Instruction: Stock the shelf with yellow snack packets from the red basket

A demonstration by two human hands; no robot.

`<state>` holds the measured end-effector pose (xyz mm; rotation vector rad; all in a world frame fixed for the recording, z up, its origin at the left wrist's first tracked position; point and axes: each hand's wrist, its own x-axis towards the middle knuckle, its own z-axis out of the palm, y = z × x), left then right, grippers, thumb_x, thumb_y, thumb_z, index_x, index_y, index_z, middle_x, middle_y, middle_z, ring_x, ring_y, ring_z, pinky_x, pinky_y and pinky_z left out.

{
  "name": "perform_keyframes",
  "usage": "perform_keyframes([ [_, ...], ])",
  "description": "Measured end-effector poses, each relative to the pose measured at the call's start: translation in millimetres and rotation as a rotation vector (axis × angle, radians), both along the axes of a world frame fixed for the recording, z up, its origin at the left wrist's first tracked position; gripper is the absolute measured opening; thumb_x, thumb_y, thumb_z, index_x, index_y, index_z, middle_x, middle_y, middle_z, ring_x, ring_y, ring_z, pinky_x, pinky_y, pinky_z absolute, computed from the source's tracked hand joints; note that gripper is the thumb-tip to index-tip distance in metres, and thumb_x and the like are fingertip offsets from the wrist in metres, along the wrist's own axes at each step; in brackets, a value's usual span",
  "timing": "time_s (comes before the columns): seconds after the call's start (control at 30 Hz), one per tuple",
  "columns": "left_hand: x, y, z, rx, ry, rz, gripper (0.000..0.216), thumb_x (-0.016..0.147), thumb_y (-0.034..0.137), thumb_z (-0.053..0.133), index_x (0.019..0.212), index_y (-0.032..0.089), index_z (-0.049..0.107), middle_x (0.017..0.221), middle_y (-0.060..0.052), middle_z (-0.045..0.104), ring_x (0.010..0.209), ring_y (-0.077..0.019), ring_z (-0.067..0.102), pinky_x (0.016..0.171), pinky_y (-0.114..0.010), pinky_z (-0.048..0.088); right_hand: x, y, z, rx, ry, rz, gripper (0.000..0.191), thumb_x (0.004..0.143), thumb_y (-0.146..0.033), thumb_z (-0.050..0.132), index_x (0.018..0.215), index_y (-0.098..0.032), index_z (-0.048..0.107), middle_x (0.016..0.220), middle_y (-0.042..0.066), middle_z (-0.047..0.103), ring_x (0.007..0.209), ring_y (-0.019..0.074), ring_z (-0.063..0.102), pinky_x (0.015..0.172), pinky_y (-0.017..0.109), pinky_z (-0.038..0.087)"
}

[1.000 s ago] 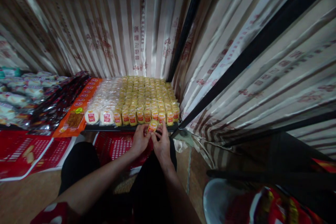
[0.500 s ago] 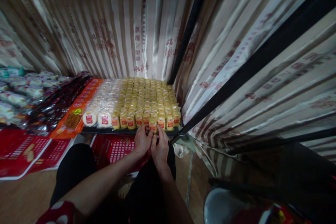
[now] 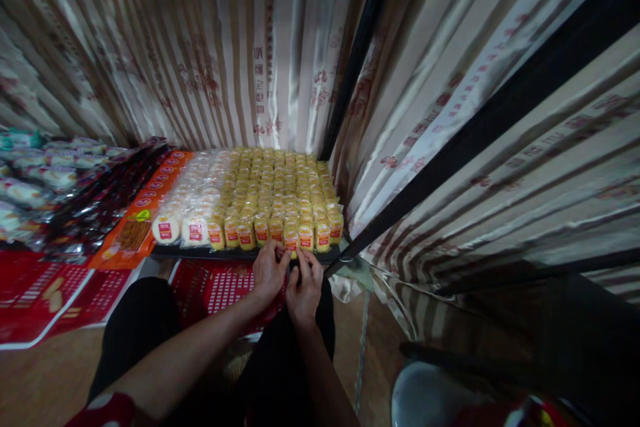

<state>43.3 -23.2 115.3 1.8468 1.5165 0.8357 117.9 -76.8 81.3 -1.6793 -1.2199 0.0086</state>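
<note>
Small yellow cakes (image 3: 270,180) in clear wrappers with red labels stand in tight rows on a dark shelf (image 3: 200,253). One wrapped cake (image 3: 291,237) juts slightly forward in the front row, its label facing me. My left hand (image 3: 270,271) has its fingers bent in at that cake's lower left side. At its lower right, my right hand (image 3: 304,288) holds its fingertips closed against the bottom edge. The fingertips are partly hidden, and both hands are close together. White round wrapped cakes (image 3: 194,230) fill the rows to the left.
An orange snack packet (image 3: 137,227), dark shiny packets (image 3: 85,213) and white packets (image 3: 55,177) lie farther left. Pleated curtains (image 3: 240,47) hang behind. A black diagonal pole (image 3: 450,140) crosses at right. A pale basin (image 3: 420,393) sits low right.
My right hand's fingers have slid a little down from the cake's right side to its lower edge. The left hand stays nearly in place; the view has shifted slightly.
</note>
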Motion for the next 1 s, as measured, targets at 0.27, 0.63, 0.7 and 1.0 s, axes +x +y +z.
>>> perform_keyframes([
  [0.27,2.8,9.3,4.9,0.001,0.143,0.008,0.013,0.081,0.032,0.050,0.077,0.020,0.052,0.073,0.003,0.058,0.068,-0.0124,0.054,0.063,-0.023,0.037,3.5,11.9,-7.6,0.006,0.014,0.037,0.044,0.081,-0.013,0.034,0.120,-0.021,0.054,0.096,0.008,0.051,0.091,0.0178,0.051,0.081,0.035,0.047],
  [0.63,10.1,14.7,4.1,0.023,0.023,-0.086,0.013,0.082,0.027,0.044,0.072,0.019,0.046,0.067,0.002,0.052,0.061,-0.0128,0.050,0.061,-0.025,0.039,3.9,11.6,-15.7,0.007,0.020,0.063,0.048,0.082,-0.011,0.032,0.127,-0.019,0.046,0.109,0.010,0.053,0.103,0.0182,0.049,0.090,0.037,0.043],
  [0.7,9.3,15.0,2.9,0.030,0.000,-0.090,0.013,0.082,0.027,0.043,0.072,0.019,0.046,0.067,0.002,0.052,0.062,-0.0130,0.051,0.062,-0.025,0.040,3.8,11.9,-15.4,-0.003,0.002,0.068,0.048,0.082,-0.011,0.032,0.128,-0.020,0.045,0.109,0.010,0.053,0.103,0.0185,0.048,0.090,0.038,0.043],
  [1.0,1.1,1.5,-0.3,0.176,-0.079,-0.187,0.015,0.086,0.023,0.037,0.085,0.018,0.052,0.082,-0.003,0.055,0.079,-0.0149,0.053,0.075,-0.029,0.045,-0.4,9.5,-17.3,-0.043,0.021,0.031,0.043,0.087,-0.020,0.032,0.127,-0.021,0.045,0.107,0.011,0.052,0.101,0.0187,0.050,0.088,0.038,0.044],
])
